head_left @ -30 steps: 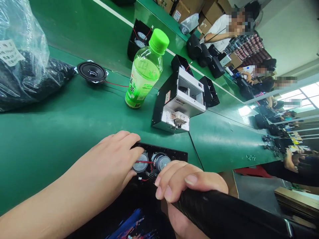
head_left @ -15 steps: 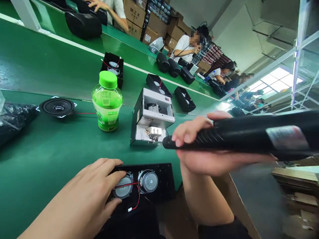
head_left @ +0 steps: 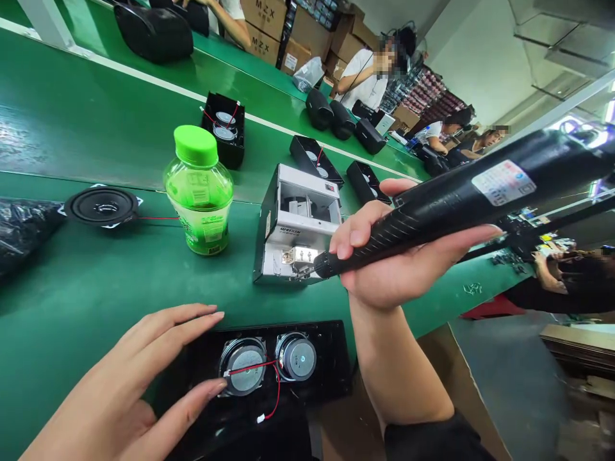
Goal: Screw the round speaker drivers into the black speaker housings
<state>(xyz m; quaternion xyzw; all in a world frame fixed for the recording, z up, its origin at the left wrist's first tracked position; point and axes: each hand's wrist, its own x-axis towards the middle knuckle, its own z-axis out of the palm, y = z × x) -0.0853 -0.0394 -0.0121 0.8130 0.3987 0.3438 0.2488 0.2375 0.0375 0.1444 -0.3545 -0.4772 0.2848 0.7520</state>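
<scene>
My right hand (head_left: 384, 275) is wrapped round a black electric screwdriver (head_left: 427, 211). The bit points down at the metal outlet of a grey and black screw feeder (head_left: 307, 232); whether a screw is on it I cannot tell. Below the feeder lies an open black speaker box (head_left: 331, 358) with two round speaker drivers (head_left: 298, 360) fitted in it. A red and black wire (head_left: 277, 400) with a white plug hangs over them. My left hand (head_left: 125, 378) is open at the box's left end, fingers spread, thumb tip beside the left driver.
A green-capped bottle (head_left: 199, 205) stands left of the feeder, near a loose speaker (head_left: 102, 206) and a black plastic bag (head_left: 26, 234). More speaker boxes (head_left: 230, 144) sit on the green bench behind. Across it are several co-workers and stacked cartons (head_left: 262, 41).
The screwdriver has swung to a steeper tilt, its bit now at the feeder's outlet. My left hand has let go of the box and drawn left, fingers opening.
</scene>
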